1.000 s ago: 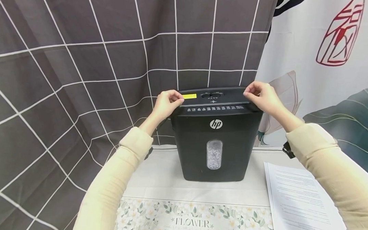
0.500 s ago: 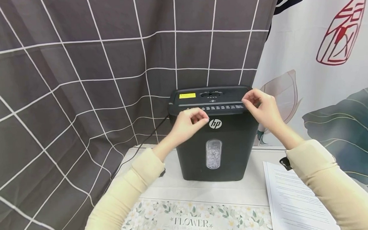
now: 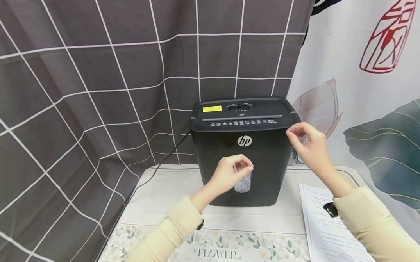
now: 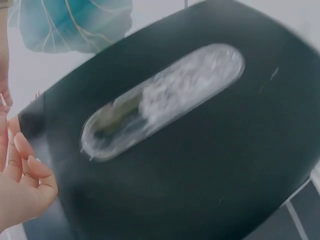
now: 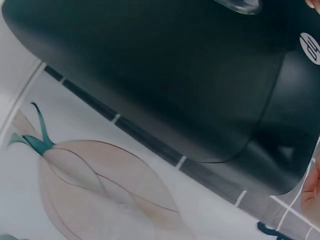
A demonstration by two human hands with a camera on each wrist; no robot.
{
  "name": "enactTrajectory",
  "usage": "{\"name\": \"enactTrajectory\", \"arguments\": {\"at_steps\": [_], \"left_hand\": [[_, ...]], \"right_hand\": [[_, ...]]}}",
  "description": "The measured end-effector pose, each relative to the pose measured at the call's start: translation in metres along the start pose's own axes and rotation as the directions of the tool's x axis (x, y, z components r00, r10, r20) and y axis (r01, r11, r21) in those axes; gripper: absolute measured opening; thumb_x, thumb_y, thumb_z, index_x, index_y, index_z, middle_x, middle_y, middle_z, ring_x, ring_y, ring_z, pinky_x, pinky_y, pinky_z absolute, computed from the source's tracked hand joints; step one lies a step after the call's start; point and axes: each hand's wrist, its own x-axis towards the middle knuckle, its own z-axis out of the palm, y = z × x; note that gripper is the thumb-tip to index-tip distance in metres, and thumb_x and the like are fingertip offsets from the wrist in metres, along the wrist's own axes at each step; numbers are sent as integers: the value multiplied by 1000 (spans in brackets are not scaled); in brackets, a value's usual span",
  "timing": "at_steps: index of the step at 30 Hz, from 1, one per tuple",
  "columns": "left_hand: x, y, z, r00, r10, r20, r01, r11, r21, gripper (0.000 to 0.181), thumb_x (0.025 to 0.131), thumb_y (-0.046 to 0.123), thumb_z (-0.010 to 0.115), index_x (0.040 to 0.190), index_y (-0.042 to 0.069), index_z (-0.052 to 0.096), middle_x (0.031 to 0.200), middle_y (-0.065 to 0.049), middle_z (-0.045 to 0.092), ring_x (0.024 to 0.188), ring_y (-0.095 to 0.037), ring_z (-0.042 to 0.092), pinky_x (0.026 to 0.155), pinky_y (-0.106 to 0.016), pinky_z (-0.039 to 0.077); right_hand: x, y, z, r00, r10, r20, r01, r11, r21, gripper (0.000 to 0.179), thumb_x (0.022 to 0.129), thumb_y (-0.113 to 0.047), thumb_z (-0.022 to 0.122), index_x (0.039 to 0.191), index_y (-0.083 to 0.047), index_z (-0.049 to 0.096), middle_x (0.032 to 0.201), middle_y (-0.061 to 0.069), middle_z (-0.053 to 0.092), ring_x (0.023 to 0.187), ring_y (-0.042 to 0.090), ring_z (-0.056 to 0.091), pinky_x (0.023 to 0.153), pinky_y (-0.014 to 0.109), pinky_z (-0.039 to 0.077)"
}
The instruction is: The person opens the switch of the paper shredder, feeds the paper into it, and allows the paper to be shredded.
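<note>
A black HP paper shredder [image 3: 267, 163] stands upright against the curtain, its top slot bare of paper. White shreds show through its clear window [image 4: 190, 82], which fills much of the left wrist view. In front of that window, in the head view, my left hand [image 3: 229, 173] hovers with loosely bent fingers and nothing in them. My right hand [image 3: 310, 144] is off the shredder's upper right corner, thumb and index finger close together, also holding nothing. Only part of the right hand [image 5: 311, 192] shows at the edge of the right wrist view.
A stack of printed paper [image 3: 330, 227] lies at right under the right forearm. The shredder's black cord [image 3: 152, 176] runs down to the left. A floral mat [image 3: 215, 254] covers the table's front. A dark grid curtain [image 3: 133, 71] hangs behind and left.
Both hands have come away from the shredder's top. The left has moved down and right to in front of the window; the right has dropped a little outward. The slot and top labels are uncovered.
</note>
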Motion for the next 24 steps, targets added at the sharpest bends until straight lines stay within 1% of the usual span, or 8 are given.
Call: {"name": "enactTrajectory", "arguments": {"at_steps": [4,6,11,15,18,19,23,24], "left_hand": [[-15,-7,14,1000,-23,-4,23,999,-28,4,85,8,67,85,5,69,73,-6,67,65,-5,52,62,-17,45],[-22,-12,21,999,-43,-14,43,998,-38,3,85,7,67,85,4,69,72,-7,67,65,-4,51,62,-16,44],[-37,-26,38,996,-81,-33,78,993,-91,4,86,6,65,86,3,68,73,-9,68,63,-1,49,60,-16,43],[-46,-37,58,992,-128,5,127,981,-148,6,88,8,63,88,3,67,77,-11,70,61,2,52,58,-15,46],[-52,-43,79,985,-167,35,171,970,-174,8,88,9,62,89,3,67,79,-12,71,62,4,55,59,-13,47],[-54,-44,87,984,-176,36,180,968,-175,8,88,9,62,89,3,67,80,-12,71,62,5,55,60,-13,47],[-60,-48,120,983,-185,11,185,971,-152,6,86,7,63,88,3,67,77,-11,70,61,6,53,60,-10,46],[-61,-49,129,983,-182,3,181,973,-140,6,85,6,63,88,3,67,76,-10,70,61,6,53,60,-9,45]], "right_hand": [[-19,10,-3,998,35,-60,-34,999,18,6,80,13,63,84,9,62,80,-24,54,72,-10,46,70,9,37],[-29,15,-5,995,56,-81,-54,998,26,7,79,16,62,83,11,61,82,-31,52,72,-11,46,69,8,37],[-54,32,-6,989,115,-98,-112,993,30,9,77,21,59,83,14,59,79,-31,51,69,-10,45,67,8,36],[-75,53,-7,982,166,-85,-165,986,15,6,79,17,60,84,13,60,77,-31,51,67,-12,45,65,8,36],[-90,70,-8,977,206,-54,-207,978,-16,5,80,13,61,83,10,61,74,-32,51,66,-13,44,64,7,35],[-95,76,-8,977,212,-37,-213,977,-32,4,80,12,61,83,10,61,74,-32,51,66,-14,44,64,6,35],[-114,96,-10,974,220,57,-214,973,-88,2,81,7,62,82,8,60,73,-27,51,65,-14,42,60,7,36],[-118,100,-11,970,227,87,-218,971,-100,3,83,5,61,82,7,60,72,-22,53,65,-14,43,60,7,36]]}}
